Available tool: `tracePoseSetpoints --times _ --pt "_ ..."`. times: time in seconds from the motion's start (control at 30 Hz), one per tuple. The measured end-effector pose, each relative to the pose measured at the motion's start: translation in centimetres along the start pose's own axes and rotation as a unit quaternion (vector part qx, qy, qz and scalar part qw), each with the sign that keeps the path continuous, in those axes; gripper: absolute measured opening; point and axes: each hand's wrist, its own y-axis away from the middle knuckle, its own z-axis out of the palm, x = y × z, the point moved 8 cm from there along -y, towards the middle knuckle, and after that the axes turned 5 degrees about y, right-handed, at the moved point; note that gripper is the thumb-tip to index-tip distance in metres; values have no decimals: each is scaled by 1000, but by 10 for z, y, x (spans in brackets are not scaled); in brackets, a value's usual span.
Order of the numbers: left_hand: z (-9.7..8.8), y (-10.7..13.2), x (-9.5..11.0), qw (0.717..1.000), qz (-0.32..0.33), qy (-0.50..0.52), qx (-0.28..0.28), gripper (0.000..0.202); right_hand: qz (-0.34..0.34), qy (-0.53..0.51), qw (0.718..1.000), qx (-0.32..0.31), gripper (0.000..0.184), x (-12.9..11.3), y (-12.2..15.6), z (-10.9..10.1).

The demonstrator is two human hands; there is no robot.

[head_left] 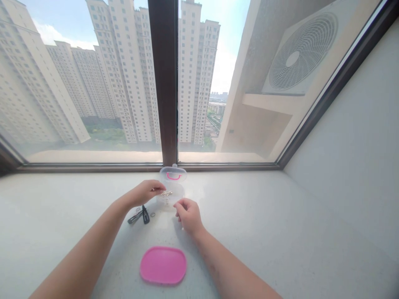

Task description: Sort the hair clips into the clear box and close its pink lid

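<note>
My left hand (pixel 146 192) reaches over a small clear plastic box (pixel 172 185) with a pink clasp, its fingers pinched on a small shiny hair clip (pixel 167 193) just above the box. My right hand (pixel 188 215) hovers at the box's near edge with fingers curled together; whether anything is in them I cannot make out. Two black hair clips (pixel 139 216) and a small dark ring (pixel 152 214) lie on the sill just left of the box. An oval pink lid (pixel 163 265) lies flat nearer to me, between my forearms.
The white windowsill (pixel 296 232) runs wide to both sides. A large window with a dark centre post (pixel 164 83) stands right behind the box. A white wall (pixel 358 137) slants in on the right.
</note>
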Motion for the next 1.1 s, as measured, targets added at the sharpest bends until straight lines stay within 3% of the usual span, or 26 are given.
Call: tracePoseSetpoints --times 0.4,0.6,0.77,0.9,1.0,1.1 --pt "7 14 39 996 59 -72 14 29 8 -27 1000 6 13 1 -1 -1" --pt "4 17 36 990 90 -104 37 30 10 -22 1000 4 14 0 -1 -1" --pt "-20 30 29 985 95 -109 96 30 13 -15 1000 4 13 2 -2 -2" --pt "-30 50 4 981 5 -147 125 27 11 -5 1000 -1 13 1 -1 -3" --pt "-23 68 -19 961 -113 -222 124 30 6 3 1000 -1 13 -1 0 -4" --pt "-8 82 -30 946 -187 -238 112 38 6 6 1000 -1 13 0 -1 -4"
